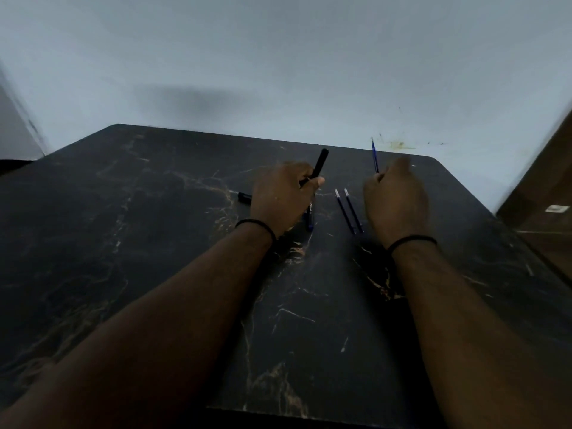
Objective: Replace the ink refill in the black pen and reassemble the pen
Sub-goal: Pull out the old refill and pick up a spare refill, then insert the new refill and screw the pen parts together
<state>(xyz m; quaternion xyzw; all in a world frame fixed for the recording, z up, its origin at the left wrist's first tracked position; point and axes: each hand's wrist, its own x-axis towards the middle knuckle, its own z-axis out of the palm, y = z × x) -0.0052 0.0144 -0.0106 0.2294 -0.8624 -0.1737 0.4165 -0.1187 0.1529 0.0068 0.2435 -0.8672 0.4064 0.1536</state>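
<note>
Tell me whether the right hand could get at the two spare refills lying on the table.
Probably yes. The two refills lie uncovered just left of the right hand, with nothing between. But that hand already pinches a blue refill, so it would need to free its fingers first.

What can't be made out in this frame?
Head view only:
- Lower part of the black pen barrel: hidden inside the left hand.
- Lower end of the blue refill: hidden inside the right hand.
- Both hands' fingertips: turned away, motion-blurred.
- Black piece on the table: partly behind the left hand.
- Print on the pen below the left hand: too small.
</note>
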